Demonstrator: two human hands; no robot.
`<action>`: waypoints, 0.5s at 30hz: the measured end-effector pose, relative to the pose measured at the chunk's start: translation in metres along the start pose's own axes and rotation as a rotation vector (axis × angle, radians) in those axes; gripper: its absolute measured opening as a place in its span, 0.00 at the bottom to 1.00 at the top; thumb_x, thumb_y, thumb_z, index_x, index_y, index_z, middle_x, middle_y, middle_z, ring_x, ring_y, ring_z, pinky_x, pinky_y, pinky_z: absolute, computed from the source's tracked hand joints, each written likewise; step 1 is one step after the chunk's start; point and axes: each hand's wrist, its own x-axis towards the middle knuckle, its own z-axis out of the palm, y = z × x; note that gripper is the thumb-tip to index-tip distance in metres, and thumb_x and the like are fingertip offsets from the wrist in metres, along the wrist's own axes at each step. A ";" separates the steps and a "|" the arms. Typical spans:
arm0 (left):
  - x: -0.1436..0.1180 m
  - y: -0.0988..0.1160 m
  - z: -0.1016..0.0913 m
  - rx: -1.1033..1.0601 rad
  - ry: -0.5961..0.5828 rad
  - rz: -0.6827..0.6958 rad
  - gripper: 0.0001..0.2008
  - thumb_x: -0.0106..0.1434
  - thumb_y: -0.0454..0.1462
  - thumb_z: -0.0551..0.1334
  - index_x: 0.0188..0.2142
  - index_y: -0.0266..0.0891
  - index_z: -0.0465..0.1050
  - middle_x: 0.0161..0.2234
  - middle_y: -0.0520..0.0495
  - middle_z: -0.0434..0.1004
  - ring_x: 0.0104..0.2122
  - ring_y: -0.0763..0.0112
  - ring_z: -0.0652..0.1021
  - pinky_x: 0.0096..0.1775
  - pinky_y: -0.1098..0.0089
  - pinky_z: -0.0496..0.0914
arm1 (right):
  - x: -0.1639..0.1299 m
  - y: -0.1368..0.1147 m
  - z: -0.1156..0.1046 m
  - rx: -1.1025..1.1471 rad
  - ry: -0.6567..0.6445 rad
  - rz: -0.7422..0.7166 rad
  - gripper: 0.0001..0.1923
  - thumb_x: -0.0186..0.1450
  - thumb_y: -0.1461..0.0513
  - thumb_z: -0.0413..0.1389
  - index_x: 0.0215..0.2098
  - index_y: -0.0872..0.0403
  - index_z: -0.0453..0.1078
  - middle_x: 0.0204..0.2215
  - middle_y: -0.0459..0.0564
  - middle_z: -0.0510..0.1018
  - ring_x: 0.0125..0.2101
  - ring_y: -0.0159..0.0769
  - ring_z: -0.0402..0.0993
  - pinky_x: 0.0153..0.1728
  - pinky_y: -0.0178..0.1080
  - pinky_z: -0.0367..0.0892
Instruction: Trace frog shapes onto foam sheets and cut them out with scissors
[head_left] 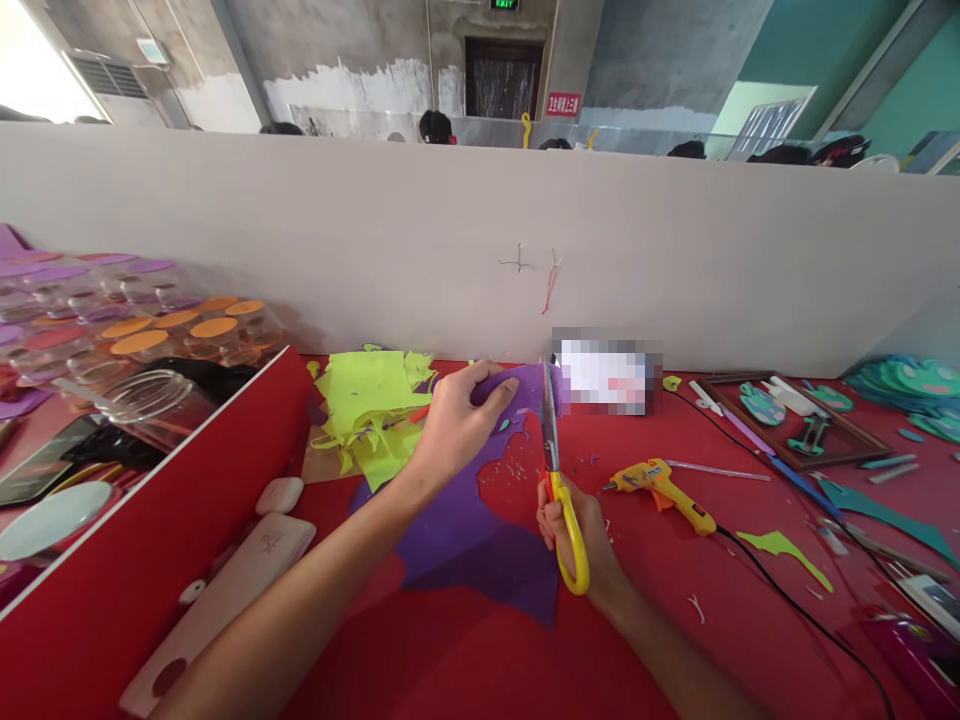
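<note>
My left hand (459, 425) pinches a small piece of purple felt-like sheet (531, 388) between thumb and fingers. My right hand (577, 525) is closed around the yellow handles of a pair of scissors (551, 440), its blades pointing up and away from me. The blades cross the right part of the purple piece; whether they are fully closed I cannot tell. Beneath my hands a larger purple sheet (457, 530) with cut-out edges lies on the red table (450, 660). Crumpled yellow-green sheets (367, 385) lie left of my left hand.
Right of the scissors lies a yellow glue gun (664, 490) with a black cord. A brown frame (862, 445) holds loose pieces farther right. At left, a red divider (150, 510) stands beside a pale power bank (225, 610). A white partition (420, 240) rises behind the table.
</note>
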 end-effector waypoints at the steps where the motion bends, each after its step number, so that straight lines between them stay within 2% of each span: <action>1: 0.000 -0.001 0.000 -0.001 0.008 0.000 0.11 0.66 0.41 0.59 0.29 0.38 0.69 0.26 0.53 0.68 0.27 0.73 0.65 0.31 0.70 0.60 | 0.000 0.000 0.000 0.013 -0.003 0.004 0.26 0.70 0.38 0.47 0.31 0.50 0.59 0.18 0.37 0.57 0.17 0.27 0.52 0.18 0.34 0.50; 7: 0.002 -0.003 -0.003 0.017 0.023 0.019 0.11 0.66 0.41 0.60 0.30 0.37 0.73 0.26 0.52 0.71 0.27 0.73 0.67 0.30 0.71 0.61 | 0.002 0.002 0.000 0.043 -0.030 0.041 0.26 0.68 0.38 0.51 0.31 0.51 0.61 0.18 0.38 0.58 0.17 0.27 0.52 0.18 0.34 0.49; 15: 0.001 0.001 -0.005 0.044 -0.093 0.024 0.11 0.66 0.40 0.60 0.32 0.36 0.76 0.27 0.50 0.75 0.27 0.72 0.70 0.32 0.71 0.64 | 0.003 0.009 0.009 0.096 0.002 0.033 0.32 0.66 0.33 0.47 0.36 0.52 0.64 0.21 0.40 0.60 0.18 0.29 0.54 0.19 0.34 0.55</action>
